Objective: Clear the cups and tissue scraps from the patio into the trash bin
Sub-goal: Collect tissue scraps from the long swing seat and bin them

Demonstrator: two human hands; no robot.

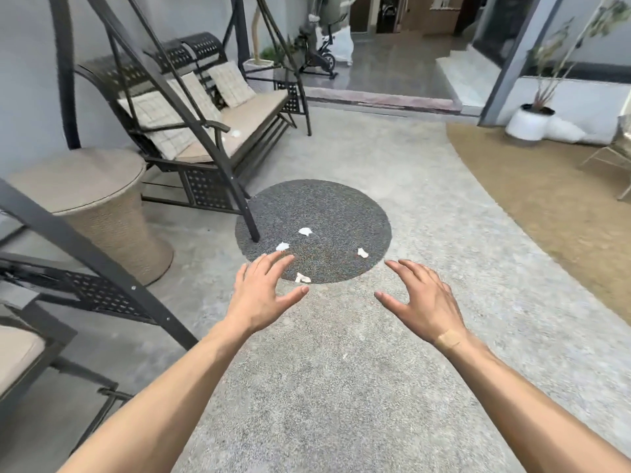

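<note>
Both hands reach forward, fingers apart, holding nothing. Just beyond the left hand (261,295) fingers lie four crumpled tissue scraps (303,277) on a dark round mat (341,213); the right hand (421,300) is beside them.

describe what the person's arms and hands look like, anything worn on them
Both forearms are bare, with no sleeves in view. The left hand and right hand wear no gloves, and no rings or watch show. The only thing worn is a tan adhesive bandage stuck across the back of the right wrist.

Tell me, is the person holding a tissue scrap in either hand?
No, the left hand and the right hand are spread and hold nothing.
</note>
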